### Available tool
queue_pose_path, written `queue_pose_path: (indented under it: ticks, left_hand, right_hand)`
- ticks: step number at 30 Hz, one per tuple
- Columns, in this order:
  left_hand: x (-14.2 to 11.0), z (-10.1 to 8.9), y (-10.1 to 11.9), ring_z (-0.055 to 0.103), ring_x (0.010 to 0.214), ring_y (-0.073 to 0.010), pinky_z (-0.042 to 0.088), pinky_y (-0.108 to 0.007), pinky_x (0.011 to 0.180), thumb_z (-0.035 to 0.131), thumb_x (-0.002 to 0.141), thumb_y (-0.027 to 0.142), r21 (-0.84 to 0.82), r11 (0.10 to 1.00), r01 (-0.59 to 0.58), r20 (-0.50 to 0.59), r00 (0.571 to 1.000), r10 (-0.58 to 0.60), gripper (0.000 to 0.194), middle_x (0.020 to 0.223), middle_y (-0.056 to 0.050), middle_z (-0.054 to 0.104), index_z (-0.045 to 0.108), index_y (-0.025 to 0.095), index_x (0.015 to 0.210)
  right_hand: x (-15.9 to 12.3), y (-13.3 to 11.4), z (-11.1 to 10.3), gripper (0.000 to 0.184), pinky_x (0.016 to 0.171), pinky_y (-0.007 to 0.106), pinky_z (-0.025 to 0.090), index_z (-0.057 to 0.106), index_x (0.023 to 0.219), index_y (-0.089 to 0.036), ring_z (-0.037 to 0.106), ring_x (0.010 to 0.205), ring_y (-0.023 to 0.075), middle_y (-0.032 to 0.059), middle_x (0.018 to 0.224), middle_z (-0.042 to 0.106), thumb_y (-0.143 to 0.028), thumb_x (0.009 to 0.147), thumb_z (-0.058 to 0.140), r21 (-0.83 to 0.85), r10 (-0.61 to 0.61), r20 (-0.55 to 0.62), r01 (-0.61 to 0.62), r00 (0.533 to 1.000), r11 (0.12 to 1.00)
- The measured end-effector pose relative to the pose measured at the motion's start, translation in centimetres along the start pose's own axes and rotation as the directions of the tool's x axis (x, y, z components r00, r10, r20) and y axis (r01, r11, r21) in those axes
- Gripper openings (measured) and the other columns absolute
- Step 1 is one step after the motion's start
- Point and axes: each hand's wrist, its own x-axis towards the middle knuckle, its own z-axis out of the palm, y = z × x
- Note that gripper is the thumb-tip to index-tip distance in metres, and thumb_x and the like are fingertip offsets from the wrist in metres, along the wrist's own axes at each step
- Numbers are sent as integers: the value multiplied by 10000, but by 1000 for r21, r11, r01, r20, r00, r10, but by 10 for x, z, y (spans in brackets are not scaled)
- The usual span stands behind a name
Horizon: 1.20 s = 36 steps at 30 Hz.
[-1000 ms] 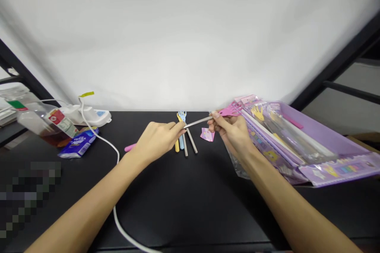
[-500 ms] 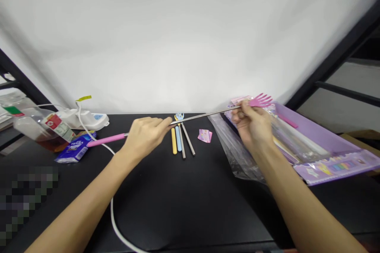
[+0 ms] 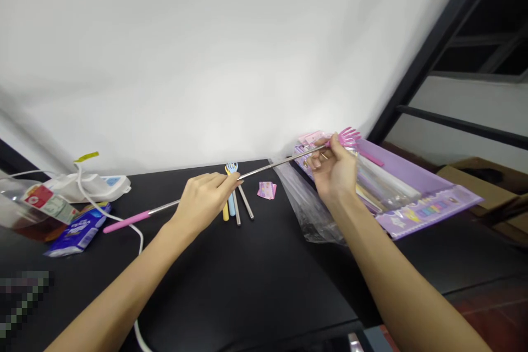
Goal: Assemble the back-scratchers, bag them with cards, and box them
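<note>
A pink telescopic back scratcher (image 3: 272, 165) is stretched out long between my two hands, tilted up toward the right. My left hand (image 3: 206, 198) is closed round its metal rod, with the pink handle sticking out to the left. Just below the pink claw head, my right hand (image 3: 336, 168) pinches the other end. Behind my left hand, a blue back scratcher (image 3: 231, 206) and a yellow back scratcher (image 3: 225, 212) lie on the black table (image 3: 247, 280), their metal rods beside them. Two small pink cards (image 3: 267, 190) lie to their right.
At the right stands a lilac box (image 3: 429, 203) with wrapped items and a clear plastic bag (image 3: 309, 225). On the left are a white power strip (image 3: 94, 187), a blue tissue pack (image 3: 78, 234), a jar (image 3: 25, 214) and a white cable (image 3: 140, 242). A wall rises behind.
The view has turned to the right, so the table things appear shifted left. More of the metal rod shows between my left hand and the pink handle. Both hands keep their hold.
</note>
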Motion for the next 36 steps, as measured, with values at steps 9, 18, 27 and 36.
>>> queue_pose_path:
  ticks: [9,18,27,36]
  left_hand:
    - [8,0,-8,722,631,-168,460,-272,559,618,962,261,33,997,73,-128,989,-68,150,791,-10,791,748,217,902]
    - [6,4,-15,738,697,-183,495,-273,623,603,972,263,10,993,113,-176,978,-110,156,832,-39,797,738,197,932]
    - [16,-9,-17,679,638,-184,418,-293,598,499,1024,406,82,995,49,64,996,-55,294,793,-40,760,685,196,1113]
    - [-8,-4,-26,607,522,-149,297,-278,499,404,1064,373,77,996,-49,110,993,41,357,593,4,643,667,167,938]
  right_hand:
    - [24,-16,-22,525,326,224,236,524,605,-206,271,361,40,-68,487,420,-661,748,745,-6,-116,-168,116,979,993]
    - [30,-13,-33,556,341,200,315,491,640,-217,322,375,49,-83,488,388,-727,793,650,71,-54,-238,72,970,995]
    - [1,-3,2,394,389,162,350,553,673,-179,390,427,27,-60,591,533,-465,832,773,183,74,-130,-50,989,982]
    - [-20,21,18,383,394,165,356,581,665,-164,512,495,56,-50,599,564,-319,613,927,93,222,36,-225,974,970]
